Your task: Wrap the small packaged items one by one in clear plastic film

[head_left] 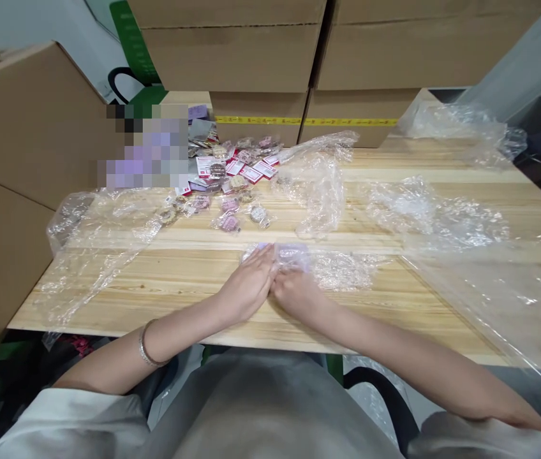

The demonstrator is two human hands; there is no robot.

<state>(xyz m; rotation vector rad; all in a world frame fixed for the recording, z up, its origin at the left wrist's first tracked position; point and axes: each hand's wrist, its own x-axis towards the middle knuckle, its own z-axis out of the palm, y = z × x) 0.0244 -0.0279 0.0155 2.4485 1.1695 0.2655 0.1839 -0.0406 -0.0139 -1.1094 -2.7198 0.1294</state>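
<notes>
Mid frame: left hand [249, 284] lies flat, fingers together, on a small clear bag [289, 255]. Right hand [296, 293] touches it too; grip can't tell. Wood table [194, 280] w/ badge pile [237, 172] upper left.

Pale wood tabletop [179, 287], matt w/ visible grain; clear glossy plastic film [443, 217] crumpled over it, thin & shiny. Small purple item in clear crinkly wrap [292, 255] under left hand [246, 287] & right hand [294, 294]; thin metal bangle [145, 347], polished. Matt brown cardboard boxes [22, 127]; small packets [229, 222] in glossy plastic w/ paper cards.
</notes>
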